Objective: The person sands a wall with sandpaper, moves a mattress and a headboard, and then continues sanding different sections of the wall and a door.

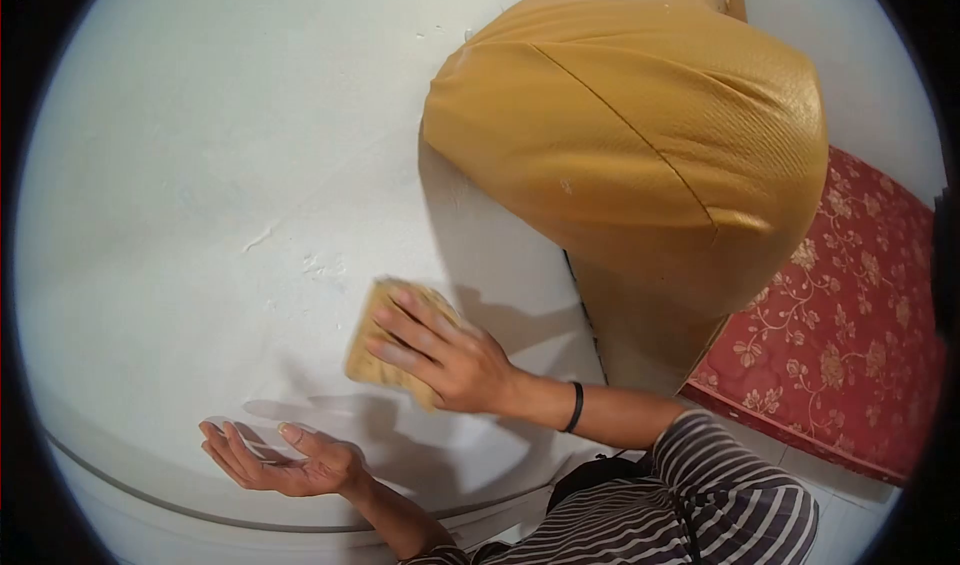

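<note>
My right hand (pixel 445 355) lies over a folded yellowish cloth (pixel 365 355), fingers spread on top and pressing it against a broad white surface (pixel 180 225). Slight blur runs along the cloth and fingers. A black band circles my right wrist. Lower left, my left hand (pixel 285 462) is held with its palm turned up and fingers loosely curled and apart, holding nothing. White marks and small flaked spots (pixel 325 265) show on the surface just beyond the cloth.
A large mustard-yellow, leather-like padded seat or cover (pixel 630 115) takes up the upper right and casts a shadow on the white surface. Below it at the right is a red floral-patterned padded piece (pixel 830 335). A curved rim (pixel 250 520) borders the surface near me.
</note>
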The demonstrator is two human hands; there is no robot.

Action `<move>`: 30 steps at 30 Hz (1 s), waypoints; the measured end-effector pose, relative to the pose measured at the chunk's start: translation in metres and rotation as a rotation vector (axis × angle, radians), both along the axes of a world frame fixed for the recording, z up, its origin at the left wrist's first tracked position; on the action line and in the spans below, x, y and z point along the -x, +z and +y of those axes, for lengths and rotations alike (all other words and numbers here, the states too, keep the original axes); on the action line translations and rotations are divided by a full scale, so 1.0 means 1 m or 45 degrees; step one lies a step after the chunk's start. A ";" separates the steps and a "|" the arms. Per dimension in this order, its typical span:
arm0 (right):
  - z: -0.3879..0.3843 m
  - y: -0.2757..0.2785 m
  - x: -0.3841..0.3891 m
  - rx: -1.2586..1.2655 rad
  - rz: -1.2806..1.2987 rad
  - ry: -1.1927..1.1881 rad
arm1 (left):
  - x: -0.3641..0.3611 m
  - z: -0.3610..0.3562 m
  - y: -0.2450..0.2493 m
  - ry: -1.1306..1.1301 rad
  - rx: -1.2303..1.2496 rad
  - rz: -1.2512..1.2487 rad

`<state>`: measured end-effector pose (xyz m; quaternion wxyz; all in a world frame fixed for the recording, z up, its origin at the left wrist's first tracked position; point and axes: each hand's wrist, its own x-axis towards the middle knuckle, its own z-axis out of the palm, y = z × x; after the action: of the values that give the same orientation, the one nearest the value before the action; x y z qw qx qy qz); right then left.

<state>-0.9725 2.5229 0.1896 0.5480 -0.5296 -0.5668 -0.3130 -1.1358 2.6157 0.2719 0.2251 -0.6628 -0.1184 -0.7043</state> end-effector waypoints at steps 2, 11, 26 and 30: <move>0.002 0.050 -0.016 -0.160 -0.015 -0.049 | -0.001 0.000 0.000 -0.002 -0.005 -0.004; 0.004 -0.026 0.019 -0.078 -0.030 -0.034 | 0.015 -0.003 -0.009 0.108 -0.027 0.057; -0.016 0.034 0.017 -0.054 -0.253 -0.034 | 0.009 -0.018 -0.002 0.240 -0.093 0.024; -0.027 0.019 0.023 -0.017 -0.255 0.017 | 0.007 -0.027 -0.002 0.249 -0.081 0.017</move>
<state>-0.9956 2.4956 0.2083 0.4941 -0.4884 -0.6202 -0.3644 -1.1425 2.5892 0.2699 0.3145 -0.6453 -0.1585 -0.6779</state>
